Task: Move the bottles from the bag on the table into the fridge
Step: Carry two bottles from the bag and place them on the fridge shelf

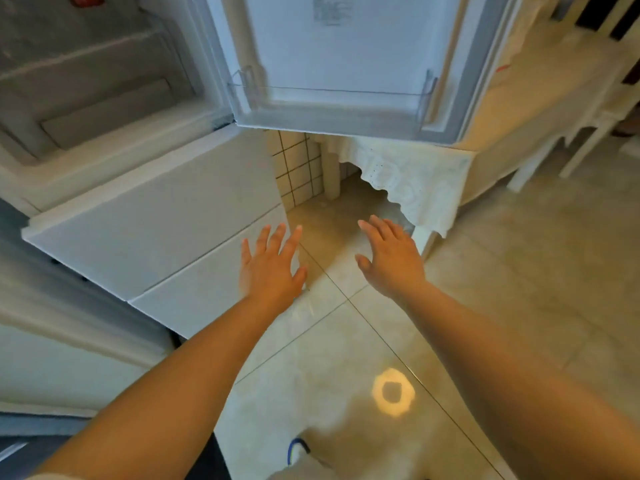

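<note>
Reaching forward, I had my left hand (272,268) and right hand (391,259) spread and empty. No bottles or bag showed; the table (540,109) lay up-right of the right hand, the nearer one. The open fridge (104,109) lay up-left of the left.

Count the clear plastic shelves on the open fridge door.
1: a clear plastic door shelf spans the lower part of the open white fridge door, with nothing visible in it. The door's upper part is out of frame, so more may be hidden.
</note>
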